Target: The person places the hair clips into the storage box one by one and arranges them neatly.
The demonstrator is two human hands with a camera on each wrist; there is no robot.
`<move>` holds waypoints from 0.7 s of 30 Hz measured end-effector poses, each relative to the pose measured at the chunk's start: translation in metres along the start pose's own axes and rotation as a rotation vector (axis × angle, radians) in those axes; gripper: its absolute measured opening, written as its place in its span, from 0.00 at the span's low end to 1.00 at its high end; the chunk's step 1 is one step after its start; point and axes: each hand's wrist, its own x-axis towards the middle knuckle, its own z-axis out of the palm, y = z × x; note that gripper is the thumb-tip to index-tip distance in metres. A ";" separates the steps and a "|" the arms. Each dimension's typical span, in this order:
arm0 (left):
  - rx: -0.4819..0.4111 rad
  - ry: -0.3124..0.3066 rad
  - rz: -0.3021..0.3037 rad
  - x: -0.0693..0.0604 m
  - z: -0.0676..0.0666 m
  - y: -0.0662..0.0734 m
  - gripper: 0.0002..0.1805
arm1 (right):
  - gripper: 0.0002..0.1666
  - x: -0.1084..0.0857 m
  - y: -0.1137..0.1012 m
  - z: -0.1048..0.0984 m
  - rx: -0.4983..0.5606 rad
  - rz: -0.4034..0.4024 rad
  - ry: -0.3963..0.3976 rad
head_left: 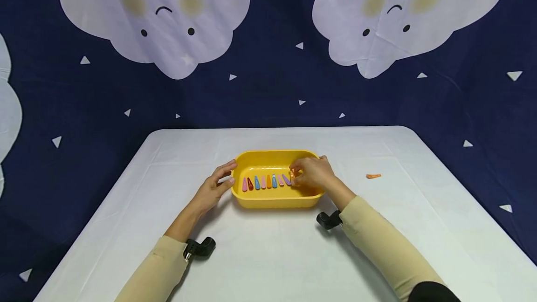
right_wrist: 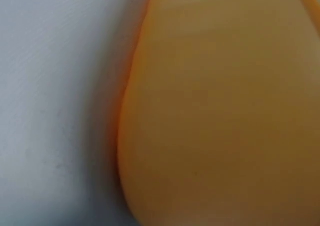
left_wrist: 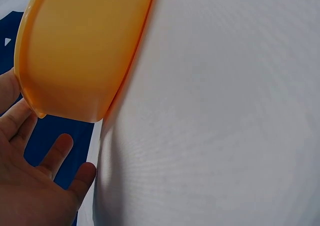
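A yellow tray [head_left: 277,202] stands on the table, with a row of colourful snap hair clips [head_left: 263,182] lying side by side on its floor. My right hand [head_left: 312,171] reaches over the tray's right end and pinches an orange hair clip [head_left: 292,174] at the right of the row; its fingertips are partly hidden. At the tray's left end my left hand [head_left: 213,188] touches the rim, its fingers fairly straight and spread in the left wrist view. Only the tray's outer wall [right_wrist: 225,106] and the tablecloth show in the right wrist view; the hand is out of it.
Another orange hair clip [head_left: 373,176] lies on the white tablecloth [head_left: 268,255], right of the tray. Dark wrist cameras [head_left: 201,247] sit on both wrists. A navy cloth [head_left: 277,59] with clouds hangs behind the table.
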 end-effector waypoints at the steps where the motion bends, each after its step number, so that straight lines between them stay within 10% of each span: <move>1: 0.002 0.000 0.000 0.000 0.000 0.000 0.25 | 0.24 0.000 -0.001 0.000 -0.003 0.010 -0.006; 21: -0.003 0.006 0.010 -0.001 0.001 0.000 0.25 | 0.23 -0.002 -0.004 -0.001 -0.135 -0.003 -0.022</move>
